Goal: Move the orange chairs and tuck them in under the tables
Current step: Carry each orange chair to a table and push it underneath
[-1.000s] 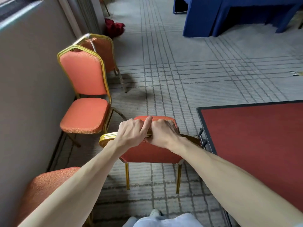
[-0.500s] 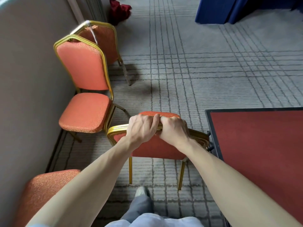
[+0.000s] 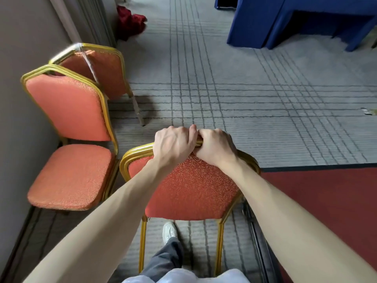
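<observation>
A grey lined carpet [image 3: 244,103] is bordered at right by a red-topped table [image 3: 326,201]. Two spare chairs [image 3: 69,174] are lined along the left wall. Just beside the table's left edge, an orange chair [image 3: 189,190] is held upright, its back turned to the person and its gold top rail running left to right. The rail's middle is gripped by the left hand [image 3: 173,148] and right hand [image 3: 216,149], fists touching, with the backrest below them.

Grey lined carpet floor [image 3: 244,99].
Two orange chairs [image 3: 69,176] stand by the wall [image 3: 16,99], another orange chair [image 3: 189,190] just beside a red-topped desk [image 3: 326,197]; a red cloth heap [image 3: 130,21] and a blue-draped desk [image 3: 285,21] sit farther off.
</observation>
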### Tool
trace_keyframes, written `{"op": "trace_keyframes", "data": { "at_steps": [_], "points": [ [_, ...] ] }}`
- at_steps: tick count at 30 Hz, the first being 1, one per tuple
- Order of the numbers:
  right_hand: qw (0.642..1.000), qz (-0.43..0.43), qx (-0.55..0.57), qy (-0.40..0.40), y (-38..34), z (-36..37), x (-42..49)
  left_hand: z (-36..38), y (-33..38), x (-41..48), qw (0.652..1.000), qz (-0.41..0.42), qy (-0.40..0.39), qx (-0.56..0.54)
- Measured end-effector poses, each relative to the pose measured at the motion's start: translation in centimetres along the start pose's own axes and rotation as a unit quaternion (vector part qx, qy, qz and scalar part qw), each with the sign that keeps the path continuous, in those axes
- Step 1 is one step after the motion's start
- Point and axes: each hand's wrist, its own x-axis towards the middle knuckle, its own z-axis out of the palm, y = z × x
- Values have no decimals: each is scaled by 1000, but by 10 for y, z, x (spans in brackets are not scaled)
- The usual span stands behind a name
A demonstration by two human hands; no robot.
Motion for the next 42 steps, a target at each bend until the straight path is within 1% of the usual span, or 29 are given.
{"op": "trace_keyframes", "data": {
  "at_steps": [3, 9, 20, 24, 29, 32, 35, 37, 39, 42],
  "points": [
    [1000, 15, 1, -16, 11, 1, 42, 7, -7, 40, 1000, 8, -4, -9],
    [999, 33, 2, -37, 37, 8, 109, 20, -13, 106, 999, -1, -30, -28],
    [994, 52, 42, -86, 86, 17, 240, 63, -25, 238, 998, -23, -59, -9],
    [985, 79, 73, -133, 111, 22, 290, 80, -22, 291, 995, -52, -81, -4],
    [976, 97, 86, -176, 154, -2, 337, 100, 3, 356, 992, -35, -116, -25],
    [978, 112, 77, -157, 187, -29, 361, 107, 31, 403, 994, -4, -107, -29],
    [985, 125, 43, -108, 215, -52, 379, 106, 59, 441, 993, 27, -98, -55],
    [988, 128, 13, -81, 225, -63, 386, 107, 70, 459, 992, 30, -91, -77],
    [990, 134, -10, -49, 235, -70, 390, 113, 80, 475, 991, 41, -90, -91],
    [987, 154, -30, -28, 245, -67, 392, 126, 88, 490, 988, 69, -101, -98]
  ]
}}
